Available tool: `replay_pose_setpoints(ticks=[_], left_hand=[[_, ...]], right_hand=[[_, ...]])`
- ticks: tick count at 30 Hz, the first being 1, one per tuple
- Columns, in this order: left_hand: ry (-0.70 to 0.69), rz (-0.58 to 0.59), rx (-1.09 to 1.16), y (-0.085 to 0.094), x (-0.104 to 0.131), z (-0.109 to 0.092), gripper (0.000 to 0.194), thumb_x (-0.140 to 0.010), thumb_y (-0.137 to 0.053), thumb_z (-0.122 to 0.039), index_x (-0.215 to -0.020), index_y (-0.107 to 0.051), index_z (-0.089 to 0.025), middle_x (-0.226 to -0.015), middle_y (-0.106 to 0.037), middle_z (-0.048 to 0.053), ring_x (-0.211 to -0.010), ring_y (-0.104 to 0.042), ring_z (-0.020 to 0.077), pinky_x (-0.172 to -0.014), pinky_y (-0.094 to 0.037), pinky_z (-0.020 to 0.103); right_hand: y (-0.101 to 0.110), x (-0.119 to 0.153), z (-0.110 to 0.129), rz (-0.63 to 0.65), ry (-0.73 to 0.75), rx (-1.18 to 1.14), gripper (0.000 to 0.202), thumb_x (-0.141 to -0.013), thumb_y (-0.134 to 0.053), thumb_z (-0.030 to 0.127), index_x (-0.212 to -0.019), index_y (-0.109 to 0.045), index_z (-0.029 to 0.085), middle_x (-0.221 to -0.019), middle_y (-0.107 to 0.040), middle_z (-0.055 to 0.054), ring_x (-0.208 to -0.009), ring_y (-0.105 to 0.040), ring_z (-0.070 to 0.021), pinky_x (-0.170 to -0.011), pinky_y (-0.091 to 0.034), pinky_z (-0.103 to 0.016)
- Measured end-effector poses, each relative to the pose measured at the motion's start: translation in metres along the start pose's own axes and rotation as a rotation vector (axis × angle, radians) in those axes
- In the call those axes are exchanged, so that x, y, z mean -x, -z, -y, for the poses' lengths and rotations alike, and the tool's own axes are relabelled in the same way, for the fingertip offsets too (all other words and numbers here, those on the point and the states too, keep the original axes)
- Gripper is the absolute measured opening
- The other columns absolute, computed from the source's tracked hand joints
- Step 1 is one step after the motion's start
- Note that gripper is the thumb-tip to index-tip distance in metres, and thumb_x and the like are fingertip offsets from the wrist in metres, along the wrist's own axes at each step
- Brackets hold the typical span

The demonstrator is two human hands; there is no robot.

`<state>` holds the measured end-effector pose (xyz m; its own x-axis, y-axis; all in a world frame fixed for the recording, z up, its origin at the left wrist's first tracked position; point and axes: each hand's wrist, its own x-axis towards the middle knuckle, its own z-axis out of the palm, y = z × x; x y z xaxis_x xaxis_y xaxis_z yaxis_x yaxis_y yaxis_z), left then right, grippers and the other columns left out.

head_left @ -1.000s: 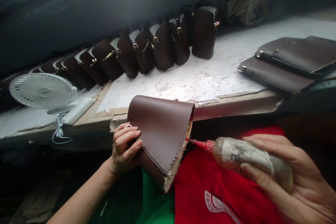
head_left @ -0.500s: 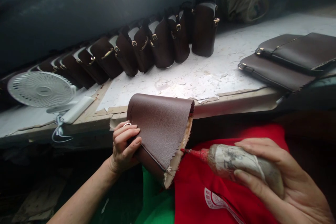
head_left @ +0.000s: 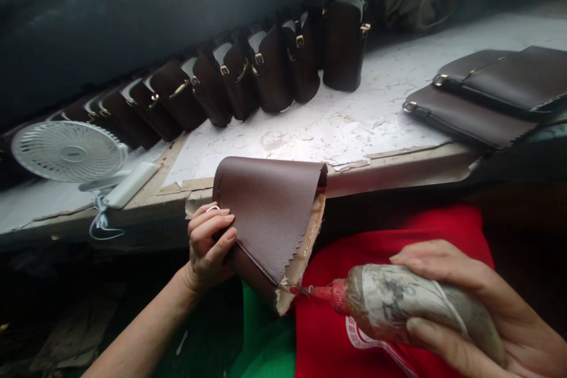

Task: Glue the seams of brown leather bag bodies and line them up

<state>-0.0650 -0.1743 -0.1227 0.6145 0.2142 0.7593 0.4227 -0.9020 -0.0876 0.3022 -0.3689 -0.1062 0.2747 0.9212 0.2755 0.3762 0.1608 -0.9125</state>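
In the head view, the left hand (head_left: 211,248) grips the brown leather piece (head_left: 270,212), which sticks out to the right of that hand. The right hand (head_left: 469,307) is wrapped around a bottle (head_left: 398,301). Its red tip (head_left: 319,292) is at the leather's low, jagged end. Beyond the left hand, brown holders (head_left: 272,71) stand in a row on the table (head_left: 310,130).

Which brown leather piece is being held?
The piece in the left hand, its edge by the red nozzle; the standing row and flat ones sit on the bench.
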Motion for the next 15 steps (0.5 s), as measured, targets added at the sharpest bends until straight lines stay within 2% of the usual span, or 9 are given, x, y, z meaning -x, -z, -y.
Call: replay_pose_setpoints(ticks=[3,6,11,15], left_hand=[[-0.013,0.005,-0.005,0.001,-0.001,0.0,0.058,-0.095,-0.069,-0.019,-0.149,-0.057,-0.035,-0.126,-0.063,0.009,-0.116,-0.067,0.0304,-0.109,-0.058,0.062],[-0.01,0.021,-0.004,0.003,-0.002,-0.002,0.058,-0.094,-0.071,-0.019,-0.149,-0.058,-0.034,-0.124,-0.063,0.01,-0.116,-0.067,0.0312,-0.109,-0.059,0.063],[0.004,0.022,-0.026,0.007,-0.009,-0.006,0.061,-0.094,-0.07,-0.018,-0.151,-0.056,-0.033,-0.121,-0.061,0.01,-0.114,-0.067,0.0304,-0.108,-0.061,0.064],[-0.011,0.055,-0.047,0.01,-0.016,-0.01,0.056,-0.094,-0.07,-0.019,-0.147,-0.058,-0.033,-0.12,-0.061,0.009,-0.114,-0.065,0.0295,-0.109,-0.06,0.064]], right_hand=[[0.0,-0.004,0.001,-0.044,0.017,0.056,0.032,-0.096,-0.079,0.03,-0.126,-0.069,0.033,-0.124,-0.071,-0.005,-0.109,-0.077,-0.0265,-0.08,-0.068,-0.026],[0.002,-0.007,0.001,-0.019,0.057,0.127,0.032,-0.096,-0.078,0.029,-0.126,-0.068,0.033,-0.121,-0.071,-0.004,-0.103,-0.077,-0.0226,-0.081,-0.067,-0.023],[0.005,-0.005,0.002,-0.003,0.016,0.038,0.03,-0.096,-0.078,0.033,-0.125,-0.07,0.034,-0.124,-0.071,-0.003,-0.111,-0.077,-0.0242,-0.082,-0.066,-0.022],[0.004,-0.005,0.001,-0.011,0.024,0.086,0.031,-0.096,-0.078,0.031,-0.126,-0.069,0.034,-0.123,-0.071,-0.002,-0.108,-0.076,-0.0214,-0.084,-0.065,-0.02]])
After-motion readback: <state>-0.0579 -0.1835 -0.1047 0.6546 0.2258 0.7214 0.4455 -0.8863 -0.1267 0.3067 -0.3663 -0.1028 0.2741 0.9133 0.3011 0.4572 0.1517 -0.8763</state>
